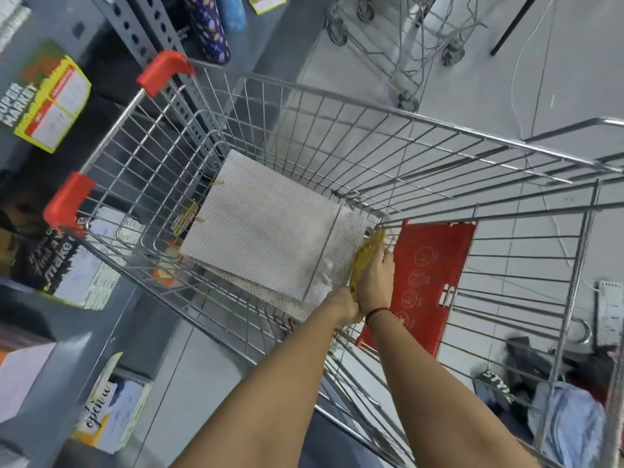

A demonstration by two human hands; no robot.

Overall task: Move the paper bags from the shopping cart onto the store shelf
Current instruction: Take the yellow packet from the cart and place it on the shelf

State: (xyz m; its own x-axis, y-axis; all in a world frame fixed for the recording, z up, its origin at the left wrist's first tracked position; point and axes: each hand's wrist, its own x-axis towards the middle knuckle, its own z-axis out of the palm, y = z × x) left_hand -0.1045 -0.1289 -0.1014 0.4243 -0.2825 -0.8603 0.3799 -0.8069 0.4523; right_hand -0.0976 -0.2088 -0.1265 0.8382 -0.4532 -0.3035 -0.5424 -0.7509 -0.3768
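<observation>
A white dotted paper bag (pixel 266 228) lies flat in the wire shopping cart (pixel 337 106), on top of other flat bags whose edges show beneath it. Yellow cord handles (pixel 366 255) bunch at the bag's near end. My right hand (pixel 374 278) is closed around those yellow handles. My left hand (pixel 344 304) sits right beside it at the bag's near corner, fingers tucked under and hidden. Both arms reach down into the cart. The grey store shelf (pixel 40 211) stands to the left of the cart.
The shelf holds printed bags and boxes (pixel 47 99), and patterned bottles (pixel 209 28) stand further along. The cart's red child-seat flap (pixel 429 275) hangs at its near end. Another cart (pixel 401 38) stands ahead. Dark bags and cloth (pixel 560 410) lie on the floor at right.
</observation>
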